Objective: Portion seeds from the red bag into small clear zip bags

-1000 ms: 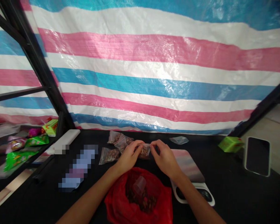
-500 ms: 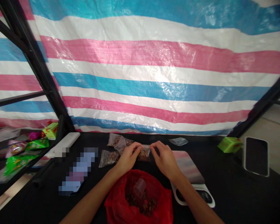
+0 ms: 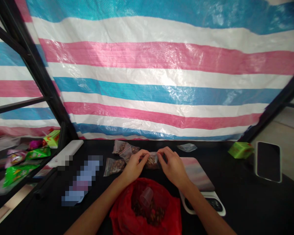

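Note:
Between my hands is a small clear zip bag [image 3: 152, 161] with brown bits in its lower part. My left hand [image 3: 135, 164] pinches its upper left corner, and my right hand [image 3: 171, 165] pinches the upper right corner. Just left of my left hand lie several filled zip bags [image 3: 114, 165]. Nearer to me, between my forearms, an open red plastic bag [image 3: 122, 212] holds brown pieces [image 3: 153, 213] that look like nuts or seeds, with a clear plastic cup [image 3: 146, 196] resting on them. A kitchen scale [image 3: 198, 174] with a shiny plate stands partly behind my right forearm.
A flat clear bag [image 3: 187, 148] lies at the back of the black table [image 3: 247, 202]. Right of it are a green box [image 3: 241, 150] and a phone [image 3: 268, 161]. Colourful snack packets [image 3: 19, 173] lie far left, beyond a black metal frame [image 3: 51, 107]. Striped sheeting [image 3: 161, 78] hangs behind.
My hands keep their pinch on the zip bag's top corners, almost unmoved. The view has shifted slightly; nothing else on the table has visibly moved.

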A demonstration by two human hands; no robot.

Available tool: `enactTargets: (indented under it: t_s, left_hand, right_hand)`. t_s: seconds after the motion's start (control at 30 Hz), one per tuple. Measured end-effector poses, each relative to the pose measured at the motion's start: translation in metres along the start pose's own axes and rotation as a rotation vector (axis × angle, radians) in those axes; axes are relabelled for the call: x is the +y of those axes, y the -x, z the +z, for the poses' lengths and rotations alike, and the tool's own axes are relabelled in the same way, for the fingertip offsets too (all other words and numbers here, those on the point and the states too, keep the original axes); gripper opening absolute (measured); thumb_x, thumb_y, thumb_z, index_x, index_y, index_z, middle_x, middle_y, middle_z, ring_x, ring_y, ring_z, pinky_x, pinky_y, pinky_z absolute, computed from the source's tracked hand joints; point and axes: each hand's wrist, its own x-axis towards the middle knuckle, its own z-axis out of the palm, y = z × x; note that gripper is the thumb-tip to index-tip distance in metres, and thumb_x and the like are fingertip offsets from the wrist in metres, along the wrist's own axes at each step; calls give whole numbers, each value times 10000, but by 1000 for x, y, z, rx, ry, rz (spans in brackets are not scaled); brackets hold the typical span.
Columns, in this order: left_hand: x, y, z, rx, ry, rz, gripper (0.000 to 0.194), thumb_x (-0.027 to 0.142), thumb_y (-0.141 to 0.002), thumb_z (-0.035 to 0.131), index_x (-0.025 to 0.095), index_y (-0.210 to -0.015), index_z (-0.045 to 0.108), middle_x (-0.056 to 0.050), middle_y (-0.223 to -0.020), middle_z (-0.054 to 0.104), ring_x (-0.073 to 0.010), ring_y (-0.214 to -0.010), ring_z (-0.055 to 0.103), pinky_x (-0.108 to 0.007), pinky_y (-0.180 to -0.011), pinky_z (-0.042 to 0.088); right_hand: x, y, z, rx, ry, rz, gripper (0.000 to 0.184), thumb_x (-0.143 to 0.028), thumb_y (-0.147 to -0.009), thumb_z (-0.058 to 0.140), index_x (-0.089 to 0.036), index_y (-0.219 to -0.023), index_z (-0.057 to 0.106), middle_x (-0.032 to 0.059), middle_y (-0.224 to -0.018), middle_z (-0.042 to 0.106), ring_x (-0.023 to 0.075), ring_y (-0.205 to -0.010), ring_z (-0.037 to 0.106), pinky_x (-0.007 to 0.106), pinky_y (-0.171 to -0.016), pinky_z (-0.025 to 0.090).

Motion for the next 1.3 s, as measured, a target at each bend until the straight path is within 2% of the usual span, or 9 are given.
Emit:
enactTargets:
  t_s: [0.23, 0.57, 0.77, 0.97, 1.03, 1.1, 1.17, 1.23, 1.3]
  left_hand:
    - [6, 2, 1, -24, 30, -2, 254, 397, -1004, 536, 197, -1037, 688, -41, -997, 738, -197, -950, 687, -304, -879, 529]
    - [10, 2, 2, -23, 27, 15, 207, 359, -979, 578, 199, -1029, 698, -47, -1005, 739, -194, -932, 679, -311, -858, 523]
    - [20, 2, -1, 17, -3, 110, 136, 295, -949, 626, 188, -898, 693, -69, -1036, 693, -195, -978, 642, -297, -846, 494]
    - [19, 1, -3, 25, -42, 136, 156, 293, -913, 681, 193, -796, 706, -49, -911, 672, -197, -895, 623, -315, -823, 473]
    - [15, -1, -3, 65, -72, 120, 161, 271, -882, 703, 196, -739, 706, -39, -846, 677, -205, -869, 624, -323, -807, 463]
    - [10, -2, -5, 145, -105, 60, 168, 260, -866, 701, 198, -710, 705, -25, -766, 668, -199, -788, 610, -312, -733, 449]
    - [4, -4, -9, 223, -154, -3, 154, 281, -877, 681, 205, -749, 721, -18, -738, 667, -190, -719, 589, -307, -680, 438]
    - [-2, -5, -16, 285, -255, -10, 118, 289, -895, 651, 222, -883, 747, -21, -765, 678, -207, -740, 593, -330, -708, 460]
    - [-6, -6, -23, 338, -398, 37, 196, 255, -891, 638, 239, -1061, 734, -38, -844, 688, -251, -858, 605, -386, -812, 486]
  right_hand:
    - [-2, 2, 2, -10, -12, -22, 120, -224, -987, 561, -227, -896, 640, 18, -911, 681, 211, -863, 644, 344, -779, 393]
    - [-8, 2, 0, -18, -43, -63, 93, -200, -975, 573, -229, -917, 640, 29, -948, 679, 214, -908, 635, 351, -791, 389]
    - [-12, 3, -2, -58, -68, -82, 69, -201, -969, 587, -229, -930, 637, 27, -972, 678, 208, -930, 629, 348, -792, 374]
    - [-17, 4, -5, -85, -70, -113, 83, -220, -983, 591, -233, -917, 639, 24, -966, 690, 207, -937, 631, 352, -791, 368]
    - [-16, 2, -7, -107, -65, -134, 105, -240, -1000, 570, -246, -946, 660, 28, -1000, 702, 211, -957, 633, 358, -812, 383]
    - [-8, -1, -12, -95, -42, -150, 132, -281, -1011, 559, -270, -1053, 684, 43, -1077, 711, 229, -1015, 632, 376, -852, 402]
    - [10, -6, -19, 1, 32, -119, 203, -332, -1008, 558, -287, -1156, 691, 66, -1161, 707, 262, -1085, 620, 411, -900, 411]
    - [34, -9, -30, 139, 177, -33, 231, -365, -1015, 529, -286, -1068, 739, 79, -1220, 702, 301, -1149, 593, 469, -961, 394]
    - [61, -9, -41, 176, 327, 60, 330, -395, -1024, 494, -274, -912, 780, 82, -1268, 697, 343, -1212, 548, 530, -1001, 369]
